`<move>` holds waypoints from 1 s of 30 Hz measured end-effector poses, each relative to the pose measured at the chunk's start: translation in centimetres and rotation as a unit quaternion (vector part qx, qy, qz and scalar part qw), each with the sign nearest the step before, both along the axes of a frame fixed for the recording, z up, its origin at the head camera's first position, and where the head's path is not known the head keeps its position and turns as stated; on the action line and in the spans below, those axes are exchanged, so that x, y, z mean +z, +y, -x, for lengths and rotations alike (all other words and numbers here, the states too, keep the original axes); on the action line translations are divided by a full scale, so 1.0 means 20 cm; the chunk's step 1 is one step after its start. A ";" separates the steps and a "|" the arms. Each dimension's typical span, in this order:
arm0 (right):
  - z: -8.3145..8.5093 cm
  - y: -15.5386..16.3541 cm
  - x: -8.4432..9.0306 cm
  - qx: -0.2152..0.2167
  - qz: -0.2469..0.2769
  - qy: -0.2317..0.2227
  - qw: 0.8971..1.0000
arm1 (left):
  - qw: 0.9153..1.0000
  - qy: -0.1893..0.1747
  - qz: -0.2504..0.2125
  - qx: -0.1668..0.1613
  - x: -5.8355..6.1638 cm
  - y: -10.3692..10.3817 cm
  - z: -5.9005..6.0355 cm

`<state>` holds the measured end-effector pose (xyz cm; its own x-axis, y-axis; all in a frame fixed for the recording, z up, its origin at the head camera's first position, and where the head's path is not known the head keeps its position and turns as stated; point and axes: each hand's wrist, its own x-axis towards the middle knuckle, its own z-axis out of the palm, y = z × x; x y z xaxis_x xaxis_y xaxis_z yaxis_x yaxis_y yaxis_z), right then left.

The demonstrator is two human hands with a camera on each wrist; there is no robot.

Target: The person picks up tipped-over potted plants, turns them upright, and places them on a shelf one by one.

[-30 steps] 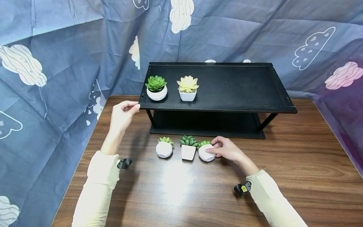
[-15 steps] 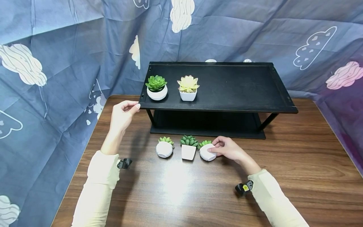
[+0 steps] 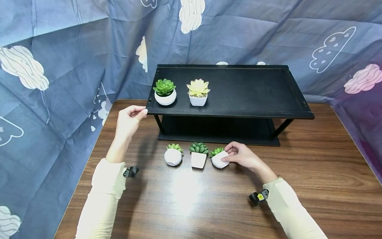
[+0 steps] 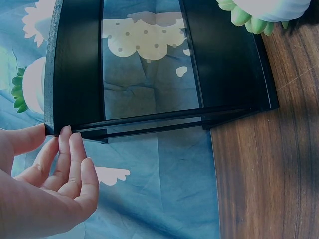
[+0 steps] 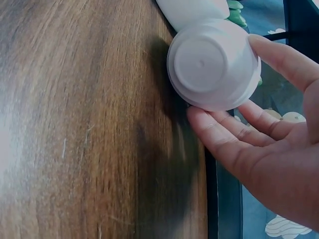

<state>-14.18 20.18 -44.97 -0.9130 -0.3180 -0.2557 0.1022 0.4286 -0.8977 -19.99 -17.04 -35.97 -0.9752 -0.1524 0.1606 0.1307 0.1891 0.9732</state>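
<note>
1. Nearest, on the wooden bench (image 3: 185,199), three small potted succulents are lined up; the rightmost, a round white pot (image 3: 219,160) with a green plant, is pinched by the right hand (image 3: 240,156) and is tilted, its bare base turned towards the wrist camera (image 5: 212,62).
2. Thumb and curled fingers (image 5: 224,130) are seen on opposite sides of the pot's wall; a firmer hold would likely be had with the fingers set lower, round the widest part, so the smooth glaze cannot slip.
3. Beside it the square white pot (image 3: 198,159) stands very close, so a straight upward lift is judged safest before any sideways move.
4. Further left, the round pot (image 3: 172,156) is left untouched.
5. Beyond, the left hand (image 3: 129,120) is held with fingers loosely bent and holding nothing, fingertips at the front-left corner of the black shelf (image 3: 238,89), which is probably steadied that way.
6. On the shelf top, a green succulent (image 3: 164,92) and a pale yellow succulent (image 3: 198,92) are set side by side.
7. No brand, label or readable writing is found anywhere.
</note>
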 end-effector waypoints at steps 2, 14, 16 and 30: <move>0.00 0.00 0.00 0.001 0.007 -0.003 1.000 | 1.000 0.002 0.000 -0.001 0.00 0.00 0.00; 0.00 0.05 -0.02 0.023 0.027 -0.028 0.999 | 1.000 0.000 0.004 0.005 0.00 0.00 0.00; 0.00 0.06 -0.02 0.026 0.032 -0.032 0.999 | 1.000 -0.001 0.005 0.007 0.00 0.00 0.00; 0.00 0.09 -0.02 0.047 0.058 -0.033 0.997 | 1.000 -0.001 0.009 0.002 0.01 0.00 0.00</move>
